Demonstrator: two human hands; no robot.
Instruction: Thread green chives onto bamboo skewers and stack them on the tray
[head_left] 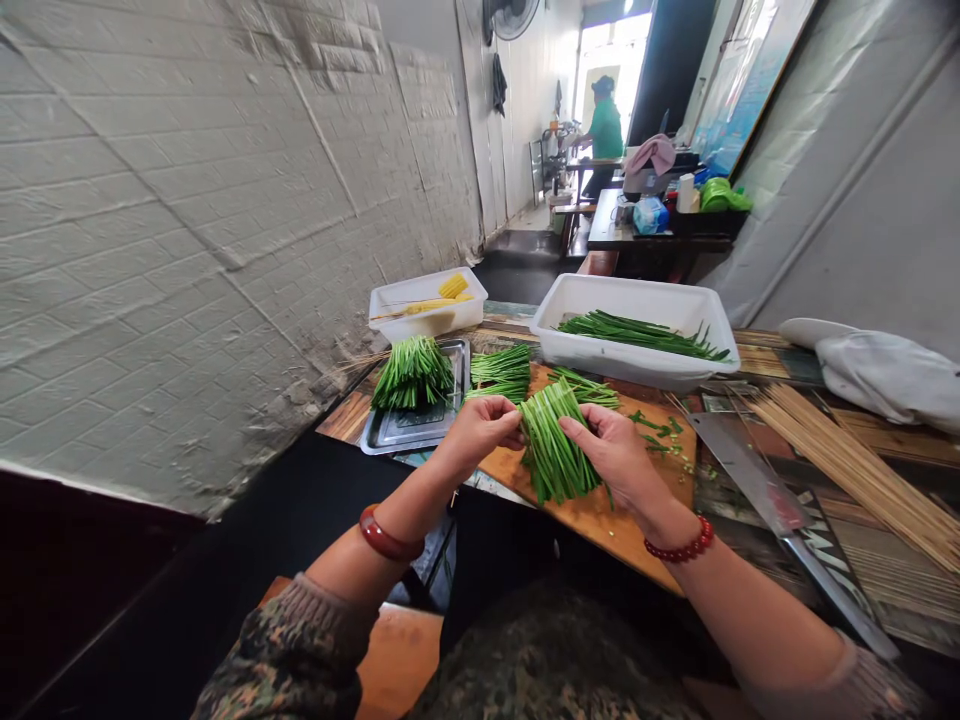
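In front of me is a flat row of cut green chives (559,450), raised over the wooden cutting board (660,500). My right hand (619,455) grips its right side, thumb lying across the stalks. At the left edge of the row, my left hand (487,432) is closed in a pinch; a skewer there cannot be made out. More cut chives (501,372) lie on the board behind my left hand, and another small bunch (585,388) lies behind the held row. A thick pile of chives (414,372) rests on the metal tray (375,440) to the left.
A cleaver (750,480) and many bamboo skewers (862,470) lie at the right. Behind the board stand a white bin (630,352) of long chives and a smaller white bin (442,322) with skewered yellow food. A person (606,125) in green is far back.
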